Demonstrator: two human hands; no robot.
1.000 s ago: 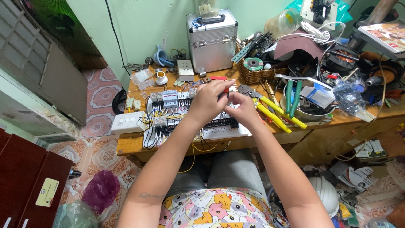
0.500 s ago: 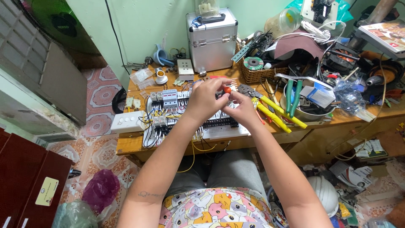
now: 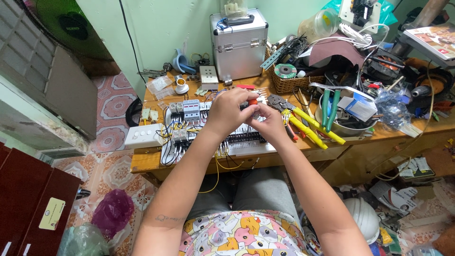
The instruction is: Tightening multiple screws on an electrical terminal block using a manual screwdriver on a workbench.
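Observation:
My left hand (image 3: 229,108) and my right hand (image 3: 267,119) meet above a white wiring panel (image 3: 246,147) on the wooden desk (image 3: 144,159). Both pinch a small tool with an orange-red handle (image 3: 253,101) between the fingertips. The panel carries several grey breakers (image 3: 191,109) and bundles of black and yellow wires (image 3: 170,142). What lies right under my fingers is hidden by the hands.
Yellow-handled crimping pliers (image 3: 303,124) lie right of my hands. A silver metal case (image 3: 239,42) stands at the back, a wicker basket (image 3: 284,83) beside it. A white switch box (image 3: 144,136) sits at left. Green-handled cutters (image 3: 328,109) and clutter fill the right side.
The hands stay together over the panel. An orange-handled tool has come into sight between the fingers, and the hands have shifted slightly.

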